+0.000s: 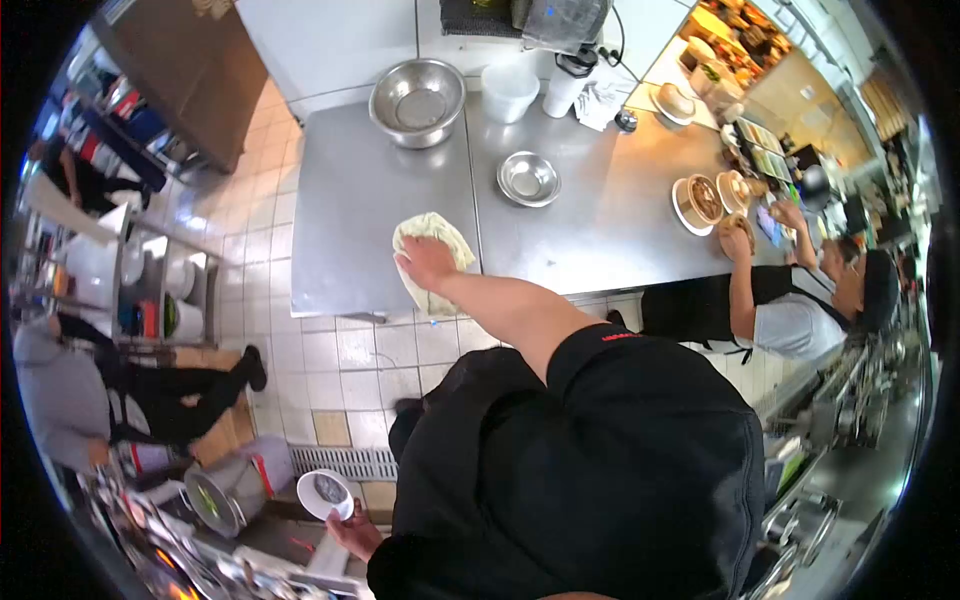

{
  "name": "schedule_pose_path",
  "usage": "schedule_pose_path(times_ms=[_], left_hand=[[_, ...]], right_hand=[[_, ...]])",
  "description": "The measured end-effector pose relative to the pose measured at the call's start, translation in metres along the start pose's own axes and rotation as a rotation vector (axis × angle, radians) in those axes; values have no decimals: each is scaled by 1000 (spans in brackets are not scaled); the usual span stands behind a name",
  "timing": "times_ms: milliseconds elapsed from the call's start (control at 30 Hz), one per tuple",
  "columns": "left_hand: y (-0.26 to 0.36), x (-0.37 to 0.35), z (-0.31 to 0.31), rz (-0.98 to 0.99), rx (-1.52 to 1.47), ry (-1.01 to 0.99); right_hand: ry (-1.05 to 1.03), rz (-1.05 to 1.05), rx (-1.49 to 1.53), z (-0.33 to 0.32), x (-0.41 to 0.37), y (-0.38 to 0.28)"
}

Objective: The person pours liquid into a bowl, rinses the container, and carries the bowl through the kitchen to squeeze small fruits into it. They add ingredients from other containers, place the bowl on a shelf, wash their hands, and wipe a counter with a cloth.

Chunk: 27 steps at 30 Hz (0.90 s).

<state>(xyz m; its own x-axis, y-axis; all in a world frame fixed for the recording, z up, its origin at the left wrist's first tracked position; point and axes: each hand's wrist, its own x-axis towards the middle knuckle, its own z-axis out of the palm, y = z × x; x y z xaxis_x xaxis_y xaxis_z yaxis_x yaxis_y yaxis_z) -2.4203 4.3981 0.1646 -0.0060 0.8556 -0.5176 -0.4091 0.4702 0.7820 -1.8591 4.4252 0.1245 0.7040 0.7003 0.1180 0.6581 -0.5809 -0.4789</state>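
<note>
My right hand (428, 262) presses a pale yellowish cloth (452, 238) onto the steel table (345, 220), near the table's front edge. Its fingers are bunched on the cloth, and part of the cloth hangs over the edge. Low on the left, my left hand (357, 532) grips a white tub (309, 494) by its rim. The tub is tilted toward me, and something greyish shows inside it. Ahead of the cloth, a small metal bowl (529, 180) and a large metal bowl (418, 100) stand on the table.
A white plastic container (510, 92) and a lidded white bottle (566, 85) stand at the table's back. On the right, a co-worker (800, 320) handles bamboo steamers (698, 203). Another person (70, 395) is at the left, near a large pot (222, 500).
</note>
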Motion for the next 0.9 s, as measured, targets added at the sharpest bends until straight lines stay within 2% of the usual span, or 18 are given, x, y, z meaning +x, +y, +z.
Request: schedule_pose_path(times_ms=[33, 100, 133, 200, 300, 433, 500, 567, 633, 700, 833, 900], left_hand=[[3, 35, -8, -3, 2, -15], [33, 63, 36, 39, 6, -6], [42, 97, 33, 30, 19, -21], [63, 170, 37, -55, 107, -190], [114, 254, 67, -55, 299, -369], [184, 294, 169, -11, 328, -555], [211, 334, 185, -60, 442, -660], [227, 359, 204, -74, 450, -662], [230, 386, 225, -83, 454, -719], [226, 403, 238, -107, 461, -752], [199, 425, 267, -179, 469, -805], [180, 417, 284, -215, 392, -843]], right_hand=[[-46, -1, 35, 0, 3, 2], [-45, 66, 11, -9, 3, -6], [-47, 112, 0, -11, 1, -10], [-47, 157, -108, -5, 3, -16], [101, 116, -158, 16, 4, -17], [97, 186, -247, 23, 27, -35], [64, 255, -252, 28, 22, -40], [20, 300, -224, 31, 30, -39], [48, 292, -241, 33, 34, -37], [-34, 369, -186, 25, 33, -44], [-58, 402, -137, 27, 36, -40], [-49, 339, -115, 20, 35, -42]])
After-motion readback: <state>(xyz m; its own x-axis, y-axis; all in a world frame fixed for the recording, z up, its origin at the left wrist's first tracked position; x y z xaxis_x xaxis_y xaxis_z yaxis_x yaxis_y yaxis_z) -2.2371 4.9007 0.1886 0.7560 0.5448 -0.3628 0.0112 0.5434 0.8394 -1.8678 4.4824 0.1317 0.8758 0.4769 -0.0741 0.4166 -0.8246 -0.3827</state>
